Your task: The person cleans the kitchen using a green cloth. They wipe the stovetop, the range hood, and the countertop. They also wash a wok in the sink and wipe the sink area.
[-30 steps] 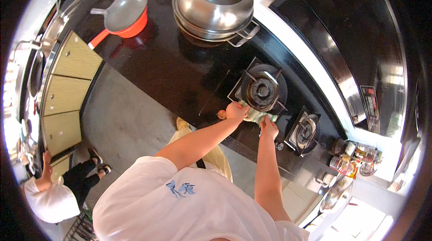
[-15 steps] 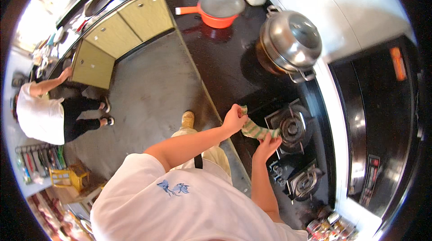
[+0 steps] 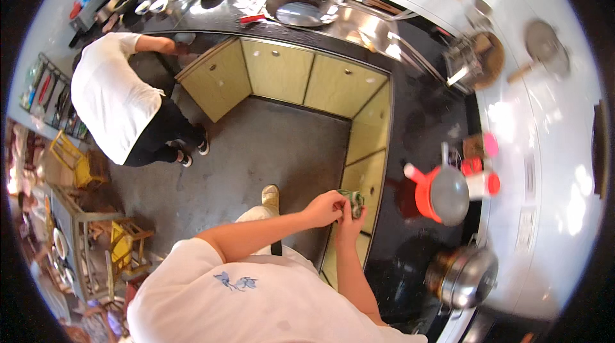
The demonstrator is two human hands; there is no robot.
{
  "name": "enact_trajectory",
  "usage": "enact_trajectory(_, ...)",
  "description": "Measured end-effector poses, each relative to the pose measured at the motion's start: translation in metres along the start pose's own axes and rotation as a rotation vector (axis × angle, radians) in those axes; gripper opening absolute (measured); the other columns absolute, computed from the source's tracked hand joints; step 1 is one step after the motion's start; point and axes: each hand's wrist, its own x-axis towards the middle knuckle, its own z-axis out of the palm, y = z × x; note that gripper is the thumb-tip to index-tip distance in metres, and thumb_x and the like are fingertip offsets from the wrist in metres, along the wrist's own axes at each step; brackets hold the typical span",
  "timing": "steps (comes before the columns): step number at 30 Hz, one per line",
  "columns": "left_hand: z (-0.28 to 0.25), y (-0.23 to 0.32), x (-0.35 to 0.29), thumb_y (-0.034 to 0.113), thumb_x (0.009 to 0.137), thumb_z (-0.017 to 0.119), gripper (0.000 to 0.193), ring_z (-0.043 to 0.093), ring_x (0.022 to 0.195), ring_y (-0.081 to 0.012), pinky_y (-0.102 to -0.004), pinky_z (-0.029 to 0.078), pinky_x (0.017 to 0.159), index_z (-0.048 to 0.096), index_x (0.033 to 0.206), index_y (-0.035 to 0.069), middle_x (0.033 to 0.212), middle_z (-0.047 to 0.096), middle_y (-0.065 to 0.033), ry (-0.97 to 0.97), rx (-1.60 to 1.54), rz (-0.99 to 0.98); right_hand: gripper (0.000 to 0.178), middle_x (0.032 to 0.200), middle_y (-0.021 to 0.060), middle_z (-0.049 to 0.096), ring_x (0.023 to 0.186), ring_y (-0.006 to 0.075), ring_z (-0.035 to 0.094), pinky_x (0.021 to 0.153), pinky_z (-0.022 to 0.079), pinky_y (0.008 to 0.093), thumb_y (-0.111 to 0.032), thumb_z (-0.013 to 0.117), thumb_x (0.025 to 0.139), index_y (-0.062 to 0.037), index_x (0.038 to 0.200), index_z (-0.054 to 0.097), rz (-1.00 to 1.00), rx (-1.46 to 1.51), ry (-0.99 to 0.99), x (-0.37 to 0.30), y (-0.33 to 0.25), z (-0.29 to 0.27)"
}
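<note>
A small green-and-white striped cloth [image 3: 353,200] is folded up between my two hands, in front of the counter edge. My left hand [image 3: 325,209] has its fingers closed on the cloth's left side. From below, my right hand [image 3: 350,224] pinches the same cloth, its fingers close to those of the left. Part of the cloth is hidden behind the fingers. On the dark counter [image 3: 410,247] to the right sit a red pot [image 3: 423,196] with a grey pan [image 3: 450,196] on top and a steel lidded pot [image 3: 471,277].
A person in a white top [image 3: 118,96] bends at the far left by an open cabinet door [image 3: 214,80]. A sink [image 3: 368,26] and a wok [image 3: 298,8] line the far counter. Yellow stools [image 3: 122,244] and a table [image 3: 67,208] stand at the left.
My view has turned left, away from the stove, toward the sink and the other person. The cloth, stretched between my hands before, is now bunched, and my hands are close together.
</note>
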Motion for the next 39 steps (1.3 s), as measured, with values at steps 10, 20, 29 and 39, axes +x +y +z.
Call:
enact_trajectory(10,-0.268,-0.090,0.236,0.009,0.088,0.052,0.039,0.051,0.111,-0.0201,-0.0364,0.046,0.092,0.049,0.126,0.007,0.121,0.052,-0.0074,0.462,-0.860,-0.317,0.051,0.118,0.0069,0.053,0.099,0.0217,0.057,0.073,0.050,0.0350,-0.018,0.067,0.087,-0.0089,0.129,0.039,0.201,0.105,0.178,0.197,-0.039,0.180)
enact_trajectory(20,-0.383,-0.146,0.462,0.077,0.086,0.028,0.086,0.045,0.118,-0.0270,-0.0483,0.031,0.103,0.039,0.135,0.007,0.133,0.044,-0.0112,0.885,-1.820,-0.259,0.041,0.106,0.0067,0.054,0.099,0.0234,0.056,0.081,0.050,0.0387,-0.011,0.055,0.082,-0.0084,0.122,0.044,0.291,-0.152,0.228,0.372,-0.060,0.286)
enact_trajectory(29,-0.364,-0.176,0.466,0.075,0.087,0.032,0.076,0.050,0.095,-0.0184,-0.0393,0.043,0.087,0.048,0.122,0.010,0.103,0.051,-0.0037,1.071,-1.895,-0.368,0.029,0.099,0.0051,0.053,0.089,0.0170,0.056,0.080,0.049,0.0327,-0.005,0.049,0.081,-0.0054,0.110,0.047,0.042,-0.308,-0.259,0.430,-0.088,0.355)
enact_trajectory(39,-0.324,-0.178,0.302,0.012,0.081,0.066,0.044,0.054,0.084,-0.0203,-0.0333,0.046,0.075,0.046,0.119,0.001,0.094,0.054,-0.0113,1.287,-0.498,-0.630,0.035,0.108,0.0063,0.051,0.098,0.0158,0.051,0.090,0.042,0.0296,-0.010,0.050,0.087,-0.0032,0.121,0.044,0.160,-0.628,-0.689,0.413,-0.041,0.404)
